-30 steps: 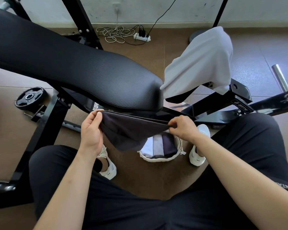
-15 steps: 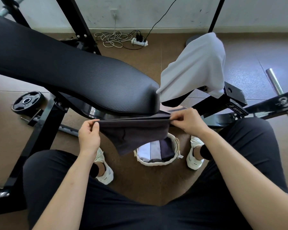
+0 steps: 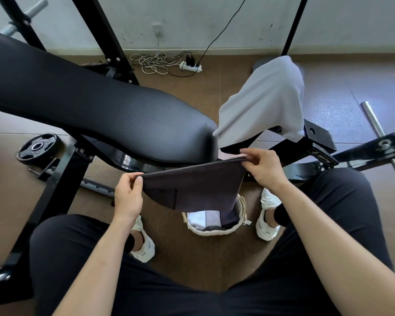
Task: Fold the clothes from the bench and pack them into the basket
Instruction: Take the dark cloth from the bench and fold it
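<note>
Dark grey cloth [image 3: 192, 185] is held spread in the air between both hands, just in front of the near edge of the black bench pad [image 3: 100, 115] and above the basket [image 3: 211, 232].

- Left hand [image 3: 127, 195]: grips the cloth's left top corner, thumb and fingers curled over the hem.
- Right hand [image 3: 263, 167]: pinches the right top corner between thumb and fingertips. This corner sits higher, so the top edge slopes up to the right.
- Lower part of the cloth hangs down and hides the far side of the basket.
- Basket: cream, woven, on the brown floor between the person's white shoes. It holds three folded pieces side by side: white, light grey, dark.
- Light grey garment [image 3: 265, 103]: draped over the bench frame, just right of the pad's end.
- Weight plate [image 3: 38, 148]: on the floor at left.
- Power strip [image 3: 190, 66]: near the wall, beside a coiled white cable.
</note>
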Available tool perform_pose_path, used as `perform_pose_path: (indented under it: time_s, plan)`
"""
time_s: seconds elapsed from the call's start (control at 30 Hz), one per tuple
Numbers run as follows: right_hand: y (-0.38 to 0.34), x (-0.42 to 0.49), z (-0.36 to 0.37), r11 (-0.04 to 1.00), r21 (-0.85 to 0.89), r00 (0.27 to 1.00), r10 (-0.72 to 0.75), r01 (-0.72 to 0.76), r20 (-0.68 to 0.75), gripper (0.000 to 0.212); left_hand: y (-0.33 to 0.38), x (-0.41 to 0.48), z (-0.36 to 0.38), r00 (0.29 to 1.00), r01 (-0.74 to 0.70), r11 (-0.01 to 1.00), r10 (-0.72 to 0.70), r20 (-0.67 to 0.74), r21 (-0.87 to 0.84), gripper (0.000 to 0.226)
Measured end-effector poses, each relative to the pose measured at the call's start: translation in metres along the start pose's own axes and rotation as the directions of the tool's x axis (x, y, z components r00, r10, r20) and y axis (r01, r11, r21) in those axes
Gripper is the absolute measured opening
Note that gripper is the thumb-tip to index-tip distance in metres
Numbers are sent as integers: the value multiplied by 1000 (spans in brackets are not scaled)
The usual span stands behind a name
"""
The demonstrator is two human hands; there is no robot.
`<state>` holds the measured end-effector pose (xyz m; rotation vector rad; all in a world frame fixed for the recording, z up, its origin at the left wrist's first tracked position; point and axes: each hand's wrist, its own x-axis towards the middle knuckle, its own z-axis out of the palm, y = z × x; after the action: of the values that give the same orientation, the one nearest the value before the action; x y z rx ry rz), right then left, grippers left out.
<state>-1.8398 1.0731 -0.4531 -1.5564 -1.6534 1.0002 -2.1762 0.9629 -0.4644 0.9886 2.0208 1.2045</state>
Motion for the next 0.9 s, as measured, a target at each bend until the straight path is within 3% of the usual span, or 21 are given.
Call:
perform_pose_path:
  time_s: [0.1,0.2,0.33,0.57,0.9]
  plan:
    - [-4,-4,1,996,61,998,65,-64,-18,15,-1,1,-1,999,-29,999,31,-37,43,11]
    - [-11,-5,1,938,323,992,121,-124,31,14,-4,4,-3,997,-10,999,12,-76,34,11]
    - [-12,-6,4,868,467,983,178,-172,30,13,-3,3,-2,998,0,1000,-1,-67,-28,9]
    - [-9,-9,19,864,469,939,297,-186,-174,6,1,1,8,992,100,973,-113,-52,-210,5]
    - [-25,-24,49,848,498,973,229,-181,-36,4,24,-23,38,987,98,958,-60,147,-270,8]
